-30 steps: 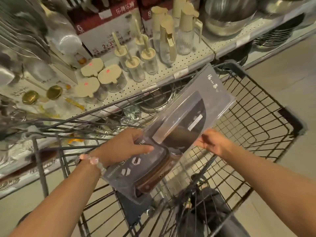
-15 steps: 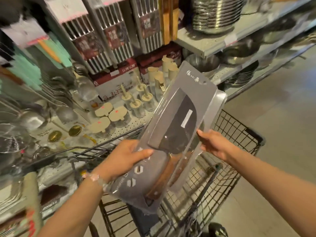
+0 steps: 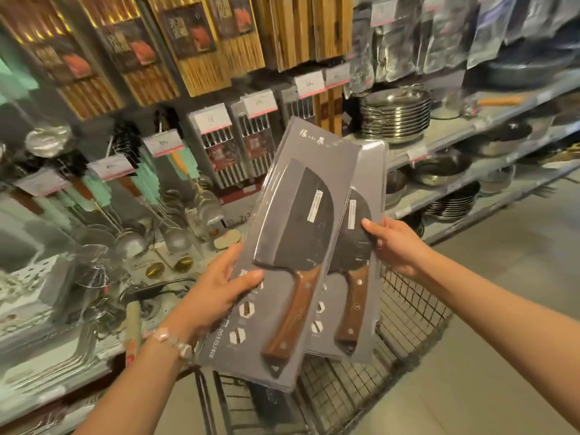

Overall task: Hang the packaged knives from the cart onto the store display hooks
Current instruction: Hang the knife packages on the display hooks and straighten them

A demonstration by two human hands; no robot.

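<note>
Overhead, two grey blister packs, each enclosing a dark cleaver with a wooden handle, overlap above the wire cart (image 3: pixel 408 312). Left hand (image 3: pixel 219 287) grips the front pack (image 3: pixel 282 277); right hand (image 3: pixel 392 246) pinches the rear pack (image 3: pixel 365 233). A dark package (image 3: pixel 270 403) lies inside the cart.

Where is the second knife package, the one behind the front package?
In the head view, the rear knife package sits right of centre, partly behind the front knife package, above the wire cart; the right hand holds its right edge.

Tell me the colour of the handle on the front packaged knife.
Brown wood grain with small metal rivets, on the front knife's handle; seen in the head view.
</note>
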